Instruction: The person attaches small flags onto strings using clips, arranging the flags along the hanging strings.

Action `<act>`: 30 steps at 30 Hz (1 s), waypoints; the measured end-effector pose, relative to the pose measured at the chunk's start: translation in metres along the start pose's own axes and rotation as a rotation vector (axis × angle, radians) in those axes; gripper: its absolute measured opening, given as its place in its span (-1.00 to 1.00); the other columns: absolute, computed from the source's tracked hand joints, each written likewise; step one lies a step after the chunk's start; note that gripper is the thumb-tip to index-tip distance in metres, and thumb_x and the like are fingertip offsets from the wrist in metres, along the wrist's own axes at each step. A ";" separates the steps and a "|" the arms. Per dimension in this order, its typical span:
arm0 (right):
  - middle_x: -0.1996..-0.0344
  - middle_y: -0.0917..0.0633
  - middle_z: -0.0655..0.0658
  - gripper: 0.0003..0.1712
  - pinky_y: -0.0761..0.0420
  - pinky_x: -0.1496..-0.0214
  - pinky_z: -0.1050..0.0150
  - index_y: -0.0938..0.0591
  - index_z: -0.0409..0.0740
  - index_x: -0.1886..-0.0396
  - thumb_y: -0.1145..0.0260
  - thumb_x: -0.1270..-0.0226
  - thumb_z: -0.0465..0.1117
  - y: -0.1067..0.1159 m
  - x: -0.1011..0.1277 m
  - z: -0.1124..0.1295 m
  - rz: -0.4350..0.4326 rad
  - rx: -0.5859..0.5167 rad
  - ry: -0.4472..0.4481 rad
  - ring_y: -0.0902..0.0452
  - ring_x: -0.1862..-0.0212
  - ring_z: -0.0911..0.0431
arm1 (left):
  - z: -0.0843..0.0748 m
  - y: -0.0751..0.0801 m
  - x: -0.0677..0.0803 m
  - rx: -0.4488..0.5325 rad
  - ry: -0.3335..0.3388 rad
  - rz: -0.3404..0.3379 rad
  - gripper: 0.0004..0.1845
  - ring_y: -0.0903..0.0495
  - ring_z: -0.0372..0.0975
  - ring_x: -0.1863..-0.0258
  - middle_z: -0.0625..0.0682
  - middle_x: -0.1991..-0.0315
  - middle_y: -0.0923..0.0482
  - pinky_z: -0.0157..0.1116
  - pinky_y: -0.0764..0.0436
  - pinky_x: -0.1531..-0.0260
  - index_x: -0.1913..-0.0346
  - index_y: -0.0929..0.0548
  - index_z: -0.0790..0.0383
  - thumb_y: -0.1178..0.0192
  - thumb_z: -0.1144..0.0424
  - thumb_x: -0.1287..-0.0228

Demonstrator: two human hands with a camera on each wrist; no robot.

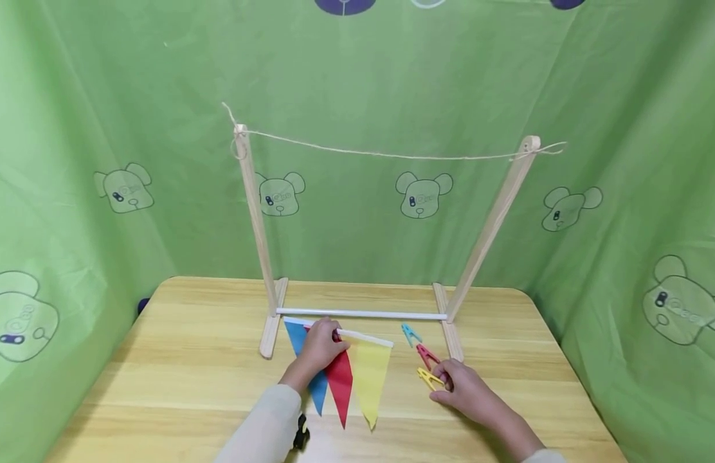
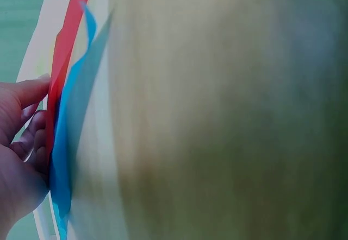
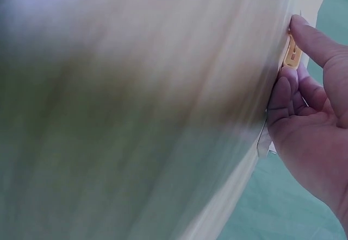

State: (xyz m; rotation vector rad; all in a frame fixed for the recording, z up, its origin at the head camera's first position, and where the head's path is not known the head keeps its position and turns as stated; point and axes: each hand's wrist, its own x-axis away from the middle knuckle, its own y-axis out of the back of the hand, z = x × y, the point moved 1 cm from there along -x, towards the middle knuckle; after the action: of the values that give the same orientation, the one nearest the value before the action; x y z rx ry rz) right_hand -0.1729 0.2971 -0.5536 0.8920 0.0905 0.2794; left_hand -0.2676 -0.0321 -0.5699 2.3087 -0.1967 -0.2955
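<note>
My left hand (image 1: 321, 345) holds a small pennant banner by its white top strip (image 1: 366, 337), its thumb against the red pennant (image 1: 339, 373). The blue pennant (image 1: 317, 389) is partly covered by that hand, and the yellow pennant (image 1: 370, 379) spreads out to the right. In the left wrist view the red and blue cloth hang folded beside the fingers. My right hand (image 1: 464, 389) has thumb and fingertips on either side of a yellow clothespin (image 1: 429, 377), gripping its leg end. A red clothespin (image 1: 427, 355) and a blue clothespin (image 1: 411, 334) lie just beyond it.
Behind the hands stands a wooden frame with a left post (image 1: 254, 218), a right post (image 1: 493, 225) and a white bottom rod (image 1: 363, 314). A sagging string (image 1: 380, 154) joins the post tops. Green curtain (image 1: 357, 77) surrounds the wooden table (image 1: 178, 373).
</note>
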 end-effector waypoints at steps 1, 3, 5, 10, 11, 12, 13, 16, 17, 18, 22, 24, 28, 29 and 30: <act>0.38 -0.49 0.01 -0.60 -0.44 0.36 0.41 -0.59 -0.17 0.16 -0.62 -0.13 -0.19 0.000 0.000 0.000 -0.002 0.003 0.005 -0.35 0.35 0.30 | 0.001 0.000 0.000 -0.001 -0.006 0.000 -0.73 -0.41 -0.24 0.39 -0.04 0.44 -0.44 -0.35 -0.44 0.42 0.44 -0.61 0.18 -0.56 0.24 -0.13; 0.38 -0.49 0.01 -0.60 -0.44 0.37 0.41 -0.59 -0.17 0.16 -0.62 -0.12 -0.20 0.000 0.000 0.000 -0.007 0.005 0.016 -0.35 0.35 0.30 | 0.002 0.001 0.000 0.013 -0.014 0.000 -0.73 -0.41 -0.26 0.45 -0.05 0.48 -0.46 -0.36 -0.44 0.45 0.47 -0.59 0.17 -0.55 0.26 -0.14; 0.38 -0.49 0.01 -0.60 -0.44 0.37 0.42 -0.58 -0.17 0.16 -0.62 -0.12 -0.21 0.000 0.000 0.000 -0.012 0.008 0.027 -0.35 0.35 0.30 | 0.002 0.001 -0.001 0.034 -0.016 0.002 -0.72 -0.41 -0.29 0.50 -0.07 0.52 -0.47 -0.38 -0.44 0.47 0.48 -0.58 0.16 -0.54 0.28 -0.15; 0.38 -0.48 0.00 -0.60 -0.43 0.36 0.41 -0.58 -0.16 0.16 -0.62 -0.13 -0.21 0.001 0.000 0.000 -0.005 0.007 0.044 -0.35 0.35 0.29 | 0.001 0.004 0.000 0.080 -0.009 0.017 -0.73 -0.41 -0.31 0.57 -0.10 0.58 -0.46 -0.41 -0.43 0.54 0.48 -0.56 0.14 -0.51 0.30 -0.18; 0.38 -0.48 0.00 -0.61 -0.43 0.36 0.41 -0.58 -0.16 0.16 -0.61 -0.14 -0.21 0.001 0.000 0.000 0.000 0.006 0.046 -0.34 0.34 0.29 | 0.000 0.004 0.000 0.085 -0.005 0.022 -0.73 -0.41 -0.30 0.58 -0.09 0.58 -0.46 -0.40 -0.42 0.54 0.47 -0.57 0.14 -0.51 0.31 -0.19; 0.38 -0.48 0.00 -0.61 -0.43 0.36 0.41 -0.58 -0.15 0.15 -0.61 -0.14 -0.21 0.001 0.001 0.000 0.005 0.004 0.047 -0.34 0.34 0.29 | 0.000 0.004 0.001 0.089 0.001 0.028 -0.74 -0.41 -0.30 0.58 -0.09 0.58 -0.46 -0.41 -0.42 0.54 0.46 -0.57 0.15 -0.50 0.30 -0.19; 0.38 -0.48 0.00 -0.61 -0.43 0.36 0.41 -0.58 -0.15 0.15 -0.61 -0.15 -0.20 0.001 0.001 0.000 0.008 0.000 0.049 -0.34 0.34 0.28 | 0.000 0.004 0.001 0.094 0.000 0.030 -0.76 -0.42 -0.29 0.57 -0.09 0.57 -0.47 -0.40 -0.43 0.55 0.44 -0.59 0.17 -0.50 0.31 -0.19; 0.36 -0.48 -0.02 -0.60 -0.43 0.35 0.41 -0.58 -0.17 0.13 -0.60 -0.17 -0.18 0.003 0.002 0.000 0.021 -0.023 0.051 -0.35 0.33 0.27 | 0.000 0.004 0.001 0.102 -0.007 0.033 -0.81 -0.44 -0.30 0.56 -0.07 0.55 -0.50 -0.40 -0.46 0.53 0.37 -0.64 0.22 -0.50 0.31 -0.19; 0.36 -0.48 -0.03 -0.60 -0.43 0.35 0.41 -0.57 -0.17 0.12 -0.60 -0.18 -0.18 0.003 0.003 0.000 0.026 -0.034 0.051 -0.35 0.32 0.27 | 0.001 0.004 0.000 0.102 -0.010 0.032 -0.82 -0.44 -0.30 0.55 -0.07 0.54 -0.51 -0.40 -0.46 0.53 0.35 -0.65 0.23 -0.50 0.31 -0.19; 0.36 -0.49 -0.03 -0.60 -0.43 0.35 0.40 -0.57 -0.18 0.12 -0.59 -0.19 -0.18 0.003 0.003 -0.001 0.031 -0.046 0.050 -0.35 0.32 0.26 | 0.001 0.004 0.000 0.105 -0.015 0.031 -0.82 -0.44 -0.30 0.54 -0.06 0.53 -0.53 -0.39 -0.47 0.52 0.32 -0.67 0.25 -0.50 0.31 -0.19; 0.35 -0.50 -0.04 -0.60 -0.46 0.35 0.40 -0.56 -0.19 0.10 -0.57 -0.22 -0.17 0.005 0.003 -0.002 0.042 -0.080 0.041 -0.38 0.32 0.26 | 0.001 0.005 0.000 0.104 -0.031 0.035 -0.82 -0.46 -0.31 0.51 -0.06 0.50 -0.56 -0.39 -0.50 0.49 0.29 -0.69 0.25 -0.51 0.30 -0.18; 0.35 -0.51 -0.04 -0.61 -0.47 0.35 0.40 -0.55 -0.18 0.10 -0.57 -0.23 -0.17 0.006 0.004 -0.002 0.048 -0.085 0.037 -0.39 0.31 0.26 | 0.001 0.006 0.000 0.116 -0.032 0.042 -0.83 -0.47 -0.30 0.51 -0.05 0.49 -0.57 -0.39 -0.51 0.49 0.28 -0.69 0.25 -0.50 0.30 -0.19; 0.35 -0.53 -0.05 -0.62 -0.49 0.35 0.41 -0.55 -0.17 0.11 -0.57 -0.23 -0.18 0.007 0.004 -0.002 0.050 -0.090 0.038 -0.41 0.31 0.25 | 0.000 0.007 0.000 0.137 -0.037 0.049 -0.82 -0.50 -0.30 0.50 -0.03 0.47 -0.61 -0.39 -0.53 0.48 0.24 -0.70 0.27 -0.50 0.31 -0.19; 0.35 -0.53 -0.05 -0.62 -0.48 0.35 0.41 -0.55 -0.17 0.11 -0.57 -0.23 -0.18 0.007 0.004 -0.002 0.051 -0.093 0.041 -0.41 0.32 0.25 | 0.000 0.007 0.000 0.147 -0.039 0.049 -0.82 -0.50 -0.31 0.50 -0.03 0.46 -0.61 -0.39 -0.54 0.48 0.23 -0.71 0.28 -0.50 0.32 -0.19; 0.35 -0.53 -0.05 -0.62 -0.48 0.35 0.41 -0.56 -0.17 0.12 -0.57 -0.22 -0.18 0.008 0.004 -0.001 0.048 -0.097 0.044 -0.41 0.32 0.25 | 0.000 0.007 0.000 0.153 -0.042 0.049 -0.82 -0.50 -0.31 0.49 -0.03 0.46 -0.62 -0.40 -0.54 0.47 0.23 -0.71 0.28 -0.50 0.32 -0.19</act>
State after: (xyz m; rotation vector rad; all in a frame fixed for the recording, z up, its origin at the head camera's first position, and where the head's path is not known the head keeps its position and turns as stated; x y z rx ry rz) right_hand -0.1710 0.3036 -0.5485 0.7929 0.0954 0.3449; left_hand -0.2677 -0.0372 -0.5646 2.4456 -0.3064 -0.3135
